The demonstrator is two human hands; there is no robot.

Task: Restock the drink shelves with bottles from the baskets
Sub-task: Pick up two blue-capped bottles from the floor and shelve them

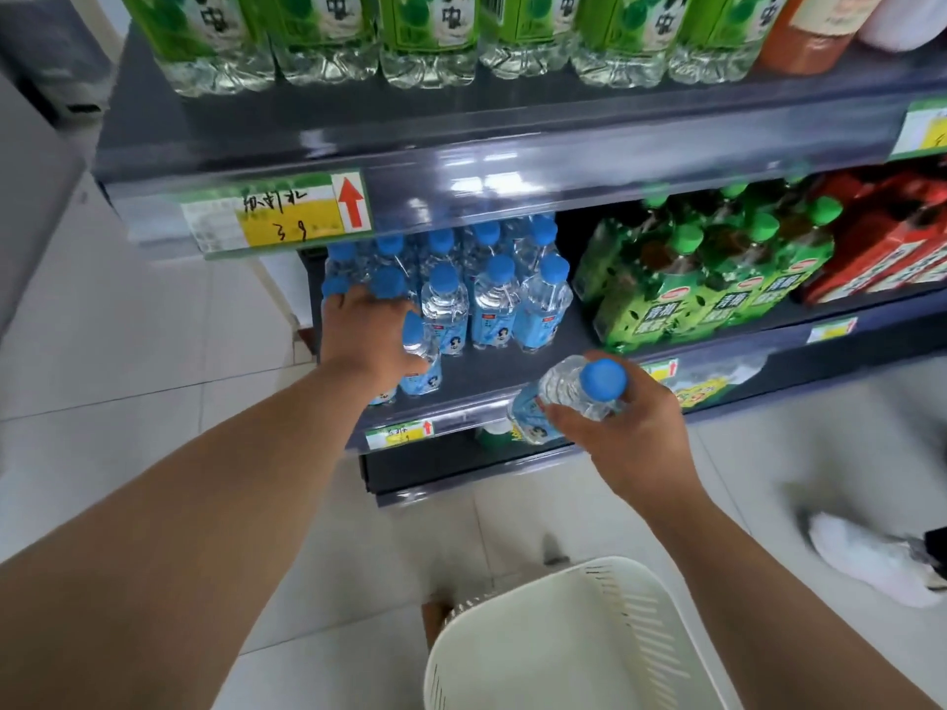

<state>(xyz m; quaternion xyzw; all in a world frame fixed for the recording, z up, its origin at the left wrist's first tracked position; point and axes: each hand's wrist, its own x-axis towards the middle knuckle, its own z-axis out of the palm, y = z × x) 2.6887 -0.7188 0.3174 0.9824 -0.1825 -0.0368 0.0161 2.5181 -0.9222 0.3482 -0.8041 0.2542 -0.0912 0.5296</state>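
Small water bottles [492,299] with blue caps and blue labels stand in rows on the dark middle shelf [512,366]. My left hand [366,333] reaches onto that shelf and grips the top of a front-row water bottle [423,368] at the left end. In front of the shelf edge my right hand [625,427] holds another blue-capped water bottle [569,392], tilted with its cap toward me. A white plastic basket [563,638] sits on the floor below my arms; no bottles show inside it.
Green-capped tea bottles [707,279] and red cartons [891,233] fill the same shelf to the right. Green-labelled bottles [425,38] line the upper shelf. Price tags run along the shelf edges. A person's white shoe [871,561] is on the tiled floor at right.
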